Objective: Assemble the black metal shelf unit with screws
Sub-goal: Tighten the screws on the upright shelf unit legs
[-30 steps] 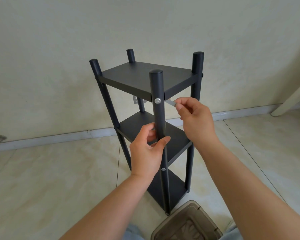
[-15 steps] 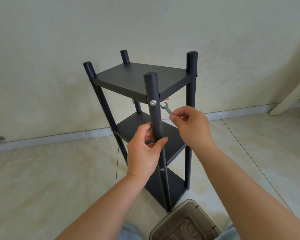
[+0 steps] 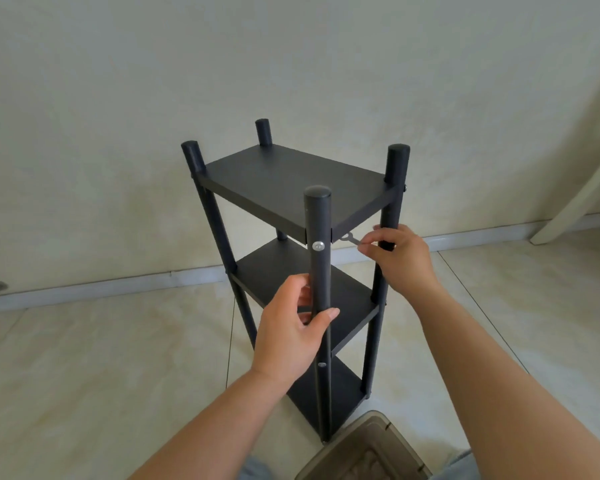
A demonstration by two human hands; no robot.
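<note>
Two hands are at work on the black shelf unit (image 3: 291,181), which stands upright on the tiled floor (image 3: 84,358) in front of the person, its posts running vertically. Nearest the camera, at the bottom edge, sits a translucent brown bin (image 3: 361,455); something lies inside it, but what cannot be told. Just beyond, the left hand (image 3: 288,337) wraps the front post (image 3: 318,271), thumb on one side and fingers curled round the other, steadying the frame. Higher on that post a silver screw head (image 3: 318,245) shows, level with the top shelf's near corner. The right hand (image 3: 400,261) is up beside it, fingertips pinching a small flat wrench (image 3: 349,239), whose long axis lies roughly level and points left, its ringed end just under the shelf edge behind the post. So the right hand is the nearer one to that joint, and the move likely turns on seating the wrench on whatever fastener sits behind the post. Further back stand the other three posts, then the baseboard (image 3: 118,289) and pale wall (image 3: 291,64).
</note>
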